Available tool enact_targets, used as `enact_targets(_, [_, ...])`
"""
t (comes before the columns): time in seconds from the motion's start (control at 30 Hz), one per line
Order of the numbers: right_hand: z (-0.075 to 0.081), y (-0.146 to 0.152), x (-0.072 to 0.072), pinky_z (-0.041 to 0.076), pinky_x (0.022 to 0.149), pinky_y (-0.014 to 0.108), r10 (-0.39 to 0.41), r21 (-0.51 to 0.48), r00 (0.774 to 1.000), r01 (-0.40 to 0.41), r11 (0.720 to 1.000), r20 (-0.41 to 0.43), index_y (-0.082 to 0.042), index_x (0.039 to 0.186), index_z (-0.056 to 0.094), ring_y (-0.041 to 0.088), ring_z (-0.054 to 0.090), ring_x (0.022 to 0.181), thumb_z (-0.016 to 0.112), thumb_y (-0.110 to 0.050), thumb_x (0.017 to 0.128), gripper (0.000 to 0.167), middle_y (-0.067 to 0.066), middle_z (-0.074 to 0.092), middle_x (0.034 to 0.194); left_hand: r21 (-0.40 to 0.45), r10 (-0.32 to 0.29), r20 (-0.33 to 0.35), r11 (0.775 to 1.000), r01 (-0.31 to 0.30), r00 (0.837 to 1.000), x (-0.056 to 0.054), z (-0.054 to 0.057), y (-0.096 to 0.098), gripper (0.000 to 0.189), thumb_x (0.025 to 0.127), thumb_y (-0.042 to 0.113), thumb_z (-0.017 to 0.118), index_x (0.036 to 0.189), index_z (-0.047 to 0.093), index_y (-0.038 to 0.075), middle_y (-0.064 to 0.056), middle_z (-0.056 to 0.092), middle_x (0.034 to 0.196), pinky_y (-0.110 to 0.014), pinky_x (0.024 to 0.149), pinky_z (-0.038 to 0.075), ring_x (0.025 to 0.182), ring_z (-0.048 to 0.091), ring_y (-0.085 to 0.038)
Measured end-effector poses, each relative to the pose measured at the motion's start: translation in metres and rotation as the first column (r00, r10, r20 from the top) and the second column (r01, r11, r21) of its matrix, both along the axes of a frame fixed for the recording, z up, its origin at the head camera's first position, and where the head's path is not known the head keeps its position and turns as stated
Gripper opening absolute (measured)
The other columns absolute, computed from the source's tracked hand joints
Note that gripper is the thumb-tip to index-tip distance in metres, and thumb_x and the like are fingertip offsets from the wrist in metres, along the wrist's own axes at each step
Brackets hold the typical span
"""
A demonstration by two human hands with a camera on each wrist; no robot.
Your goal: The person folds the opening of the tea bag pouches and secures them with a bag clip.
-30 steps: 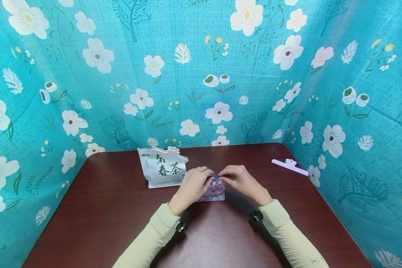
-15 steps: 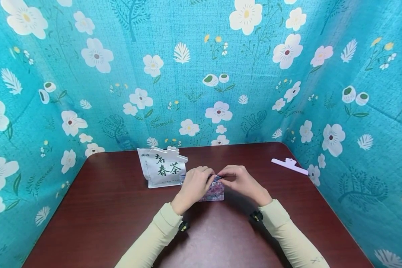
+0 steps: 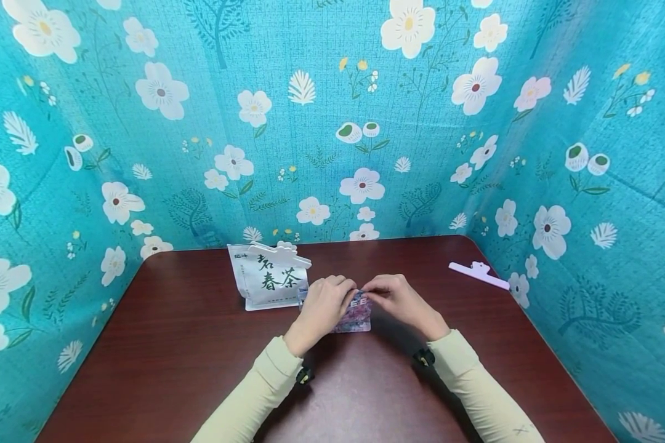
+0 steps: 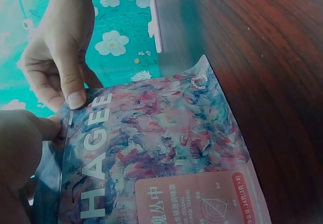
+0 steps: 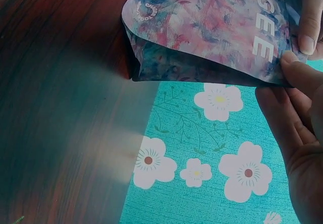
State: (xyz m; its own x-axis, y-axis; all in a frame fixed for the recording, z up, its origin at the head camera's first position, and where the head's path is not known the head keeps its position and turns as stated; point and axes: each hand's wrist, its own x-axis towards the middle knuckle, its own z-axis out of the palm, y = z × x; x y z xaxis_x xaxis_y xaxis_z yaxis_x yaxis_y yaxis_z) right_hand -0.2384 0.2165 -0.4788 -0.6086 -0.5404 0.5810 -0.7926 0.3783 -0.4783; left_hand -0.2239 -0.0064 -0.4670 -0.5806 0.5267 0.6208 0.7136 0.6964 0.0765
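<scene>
A pink, blue and purple pouch of tea (image 3: 354, 317) stands upright on the table, with white HAGEE lettering visible in the left wrist view. My left hand (image 3: 324, 307) pinches its top edge towards the left and covers much of the front in the head view. At the top right corner, the thumb and fingers of my right hand (image 3: 403, 303) pinch the edge of the pouch (image 5: 202, 27). The fingertips of both hands are close together along the upper strip. A side fold of the pouch shows in the right wrist view.
Behind the left hand stands a white tea bag (image 3: 268, 286) with green characters, a white sealing clip (image 3: 281, 255) across its top. A lilac sealing clip (image 3: 479, 274) lies near the right edge of the dark red table (image 3: 188, 351). Flowered teal cloth surrounds the back and sides.
My left hand has shifted slightly to the right along the top of the pouch. The right hand stays at the corner with small finger movement; the other things have not moved.
</scene>
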Motion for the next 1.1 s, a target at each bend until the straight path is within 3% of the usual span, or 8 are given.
enact_targets(0.4, [0.0003, 0.0006, -0.0022, 0.055, 0.069, 0.021, 0.026, 0.007, 0.998, -0.025, 1.0, -0.056, -0.005, 0.104, 0.078, 0.009, 0.068, 0.078, 0.074, 0.007, 0.087, 0.021, 0.004, 0.076, 0.092, 0.028, -0.014, -0.038, 0.999, 0.015, 0.999, 0.0013, -0.0004, 0.0012, 0.005, 0.096, 0.019, 0.071, 0.098, 0.074, 0.016, 0.003, 0.072, 0.086, -0.032, 0.063, 0.051, 0.075, 0.069, -0.016])
enact_targets(0.77, [0.0047, -0.0031, 0.0004, 0.057, 0.069, 0.022, 0.008, 0.037, 1.0, -0.007, 0.999, -0.005, -0.008, 0.105, 0.079, 0.006, 0.067, 0.08, 0.074, 0.003, 0.089, 0.02, 0.002, 0.075, 0.095, 0.021, 0.029, -0.025, 0.999, -0.029, 0.999, 0.0008, -0.0007, 0.0028, 0.009, 0.099, 0.019, 0.067, 0.094, 0.074, 0.015, 0.002, 0.07, 0.082, -0.031, 0.061, 0.051, 0.072, 0.068, -0.017])
enact_targets(1.1, [0.0023, -0.0073, 0.0001, 0.06, 0.075, 0.028, -0.008, -0.013, 0.999, 0.009, 1.0, 0.041, -0.01, 0.102, 0.079, 0.01, 0.071, 0.085, 0.078, 0.0, 0.086, 0.019, 0.001, 0.076, 0.095, -0.012, 0.055, 0.007, 0.998, -0.055, 0.998, 0.0031, 0.0014, 0.0046, 0.011, 0.099, 0.021, 0.067, 0.095, 0.074, 0.014, 0.001, 0.072, 0.084, -0.032, 0.062, 0.052, 0.074, 0.069, -0.018])
